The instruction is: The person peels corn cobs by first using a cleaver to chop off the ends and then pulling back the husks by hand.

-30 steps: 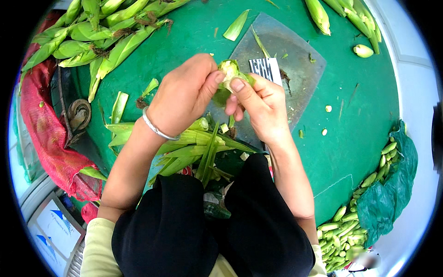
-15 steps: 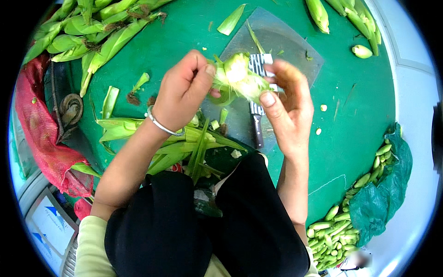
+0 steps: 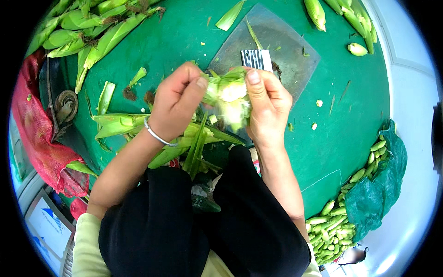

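Observation:
Between my two hands is an ear of corn [image 3: 233, 92] with its green husk partly pulled apart, pale at the cut end and smeared by motion. My left hand [image 3: 181, 99] pinches a flap of husk on its left side. On the other side, my right hand [image 3: 267, 104] grips the husk with thumb and fingers. Beyond the right fingers, a cleaver [image 3: 256, 60] with a black-and-white patterned blade lies on the grey cutting board [image 3: 288, 39]; the right hand hides its handle. Loose husks [image 3: 120, 124] lie below and left of my left hand.
Unhusked corn ears [image 3: 104, 41] are heaped at the far left, beside a red mesh bag [image 3: 41, 124]. More ears [image 3: 315, 14] lie at the far right. Small husked ears [image 3: 330, 237] spill from a green sack [image 3: 378, 198] at the near right. Scraps dot the green surface [image 3: 341, 134].
My right hand has come in from the right and closed on the husk. The corn has turned and come slightly nearer. The left hand still pinches its flap.

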Demonstrator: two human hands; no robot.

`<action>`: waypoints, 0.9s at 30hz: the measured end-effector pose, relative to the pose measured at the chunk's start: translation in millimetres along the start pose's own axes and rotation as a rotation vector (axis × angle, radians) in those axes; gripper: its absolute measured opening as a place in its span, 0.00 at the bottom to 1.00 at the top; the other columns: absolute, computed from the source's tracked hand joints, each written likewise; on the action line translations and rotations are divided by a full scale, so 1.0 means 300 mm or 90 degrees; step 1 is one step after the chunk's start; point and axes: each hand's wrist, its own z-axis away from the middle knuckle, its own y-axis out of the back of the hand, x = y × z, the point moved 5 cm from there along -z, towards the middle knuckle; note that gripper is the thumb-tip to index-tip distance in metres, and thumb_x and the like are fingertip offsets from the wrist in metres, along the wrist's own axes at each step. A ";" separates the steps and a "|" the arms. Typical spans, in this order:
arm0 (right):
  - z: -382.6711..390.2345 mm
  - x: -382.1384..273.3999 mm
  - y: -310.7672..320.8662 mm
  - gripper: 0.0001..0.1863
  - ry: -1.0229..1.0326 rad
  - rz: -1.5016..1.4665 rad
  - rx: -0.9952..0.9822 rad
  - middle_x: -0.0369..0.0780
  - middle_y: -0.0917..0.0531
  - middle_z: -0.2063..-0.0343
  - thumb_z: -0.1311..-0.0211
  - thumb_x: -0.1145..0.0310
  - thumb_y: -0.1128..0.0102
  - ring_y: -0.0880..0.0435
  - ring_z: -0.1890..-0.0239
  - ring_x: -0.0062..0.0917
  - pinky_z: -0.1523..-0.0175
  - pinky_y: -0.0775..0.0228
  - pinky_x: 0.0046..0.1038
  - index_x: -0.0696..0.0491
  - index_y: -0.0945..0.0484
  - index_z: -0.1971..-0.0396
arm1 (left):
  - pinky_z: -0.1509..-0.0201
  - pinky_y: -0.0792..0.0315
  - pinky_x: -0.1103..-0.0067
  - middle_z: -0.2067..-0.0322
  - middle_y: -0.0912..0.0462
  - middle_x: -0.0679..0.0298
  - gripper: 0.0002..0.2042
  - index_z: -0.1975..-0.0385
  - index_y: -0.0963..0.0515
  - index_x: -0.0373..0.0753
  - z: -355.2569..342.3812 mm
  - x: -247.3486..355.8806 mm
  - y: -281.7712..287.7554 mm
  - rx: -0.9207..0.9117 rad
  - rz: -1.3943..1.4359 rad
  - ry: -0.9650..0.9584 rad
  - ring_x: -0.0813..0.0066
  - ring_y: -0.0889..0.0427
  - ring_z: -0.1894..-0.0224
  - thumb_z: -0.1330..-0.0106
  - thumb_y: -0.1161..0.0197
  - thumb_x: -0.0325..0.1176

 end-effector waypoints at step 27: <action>-0.040 -0.104 -0.004 0.22 0.006 0.396 -0.319 0.45 0.30 0.91 0.36 0.59 0.54 0.27 0.86 0.32 0.78 0.34 0.30 0.62 0.31 0.83 | 0.57 0.34 0.70 0.66 0.28 0.57 0.26 0.59 0.32 0.36 -0.041 -0.080 -0.109 -0.242 -0.030 -0.160 0.55 0.29 0.62 0.53 0.34 0.45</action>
